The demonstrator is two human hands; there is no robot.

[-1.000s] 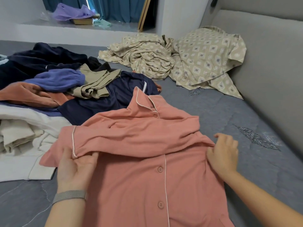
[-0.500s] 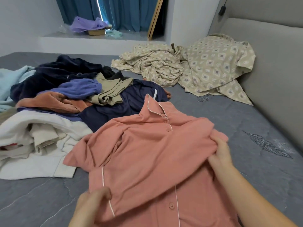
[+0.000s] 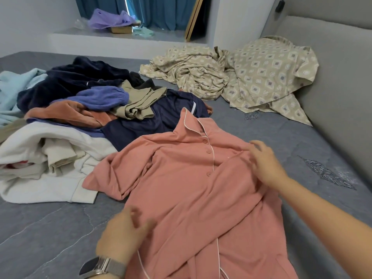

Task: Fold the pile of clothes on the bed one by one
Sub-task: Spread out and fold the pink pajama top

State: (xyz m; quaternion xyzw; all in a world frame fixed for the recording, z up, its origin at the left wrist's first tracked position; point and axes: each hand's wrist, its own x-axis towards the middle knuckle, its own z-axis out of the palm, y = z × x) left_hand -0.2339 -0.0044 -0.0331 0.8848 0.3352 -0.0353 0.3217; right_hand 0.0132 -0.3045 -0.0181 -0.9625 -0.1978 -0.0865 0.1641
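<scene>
Bed [image 3: 50, 228] with a grey quilted cover fills the view, a padded grey headboard [image 3: 342, 81] along its right side. Pile of clothes [image 3: 80, 117] lies unfolded on its left half: a white garment, a rust-orange one, a purple-blue one, an olive one, a pale blue one and two navy pieces, overlapping each other. One patterned beige sheet [image 3: 251, 77] is bunched near the headboard. Pink pyjama shirt [image 3: 191, 188] is spread front-up in the middle of the bed, its collar pointing away, three buttons visible down the white-piped placket, and its upper edge touching the pile. Right hand [image 3: 263, 162] reaches in from the lower right with the forearm stretched over the shirt's right side; its fingers are spread and only loosely bent, resting on the cloth near the shoulder and holding nothing. Left hand [image 3: 124, 236], wearing one watch [image 3: 96, 266], sits at the shirt's lower left edge; it is blurred, so I cannot tell whether its fingers pinch the fabric or just lie on it.
</scene>
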